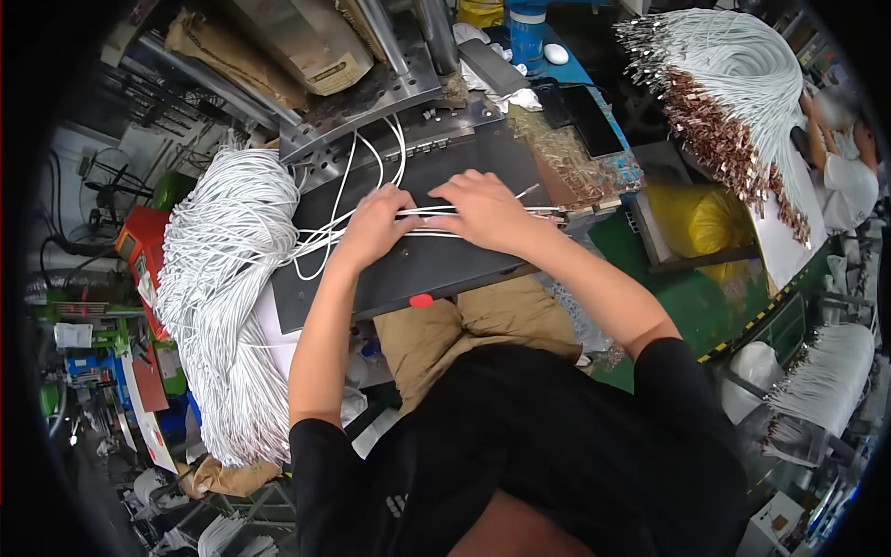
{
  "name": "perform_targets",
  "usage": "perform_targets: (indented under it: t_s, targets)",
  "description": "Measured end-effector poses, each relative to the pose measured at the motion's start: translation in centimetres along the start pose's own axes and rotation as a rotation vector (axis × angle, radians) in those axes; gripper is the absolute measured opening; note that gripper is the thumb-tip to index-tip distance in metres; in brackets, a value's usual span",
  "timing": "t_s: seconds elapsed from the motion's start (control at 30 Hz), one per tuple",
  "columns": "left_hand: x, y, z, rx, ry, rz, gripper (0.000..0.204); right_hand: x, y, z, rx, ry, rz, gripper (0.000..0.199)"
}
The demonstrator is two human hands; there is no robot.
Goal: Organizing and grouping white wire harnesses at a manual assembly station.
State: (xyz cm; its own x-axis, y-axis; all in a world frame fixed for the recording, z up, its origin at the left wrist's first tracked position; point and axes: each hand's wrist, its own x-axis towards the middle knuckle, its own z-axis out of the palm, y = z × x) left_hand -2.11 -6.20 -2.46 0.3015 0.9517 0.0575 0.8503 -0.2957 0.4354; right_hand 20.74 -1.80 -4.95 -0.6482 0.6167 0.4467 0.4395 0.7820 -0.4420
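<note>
Several white cables (pixel 320 243) run across a dark metal work plate (pixel 371 290) in front of me. My left hand (pixel 374 226) lies palm down over them, its fingers bent and closed on the cables. Just to its right, my right hand (pixel 487 213) grips the same strands, thumb and forefinger on either side of them; its palm side is hidden. Past the right hand, thin cable ends (pixel 529 192) stick out toward the plate's right edge. A thick bundle of white cables (pixel 227 223) hangs at the left, touching the plate's side.
Metal posts (pixel 380 37) and a perforated steel plate (pixel 362 111) stand beyond the work plate. Wire scraps (pixel 566 153) litter the bench at right, near a dark phone-like slab (pixel 592 121). A cable bundle with copper-coloured ends (pixel 733 121) lies farther right, beside another person (pixel 840 176).
</note>
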Motion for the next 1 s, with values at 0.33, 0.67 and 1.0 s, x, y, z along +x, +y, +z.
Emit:
perform_targets:
  t_s: [0.33,0.67,1.0]
  targets:
    - [0.0,-0.1,-0.5,-0.189,0.135,-0.072,0.023,1.8,2.0,-4.3,-0.314,0.098,-0.092,0.015]
    - [-3.8,5.4,-2.2,-1.114,-0.550,-0.473,0.027,1.5,1.0,-5.3,-0.412,-0.108,-0.141,0.015]
    - [-2.5,4.9,2.9,-1.434,-0.225,-0.658,0.026,3.4,1.5,0.4,0.816,-0.172,0.329,0.032]
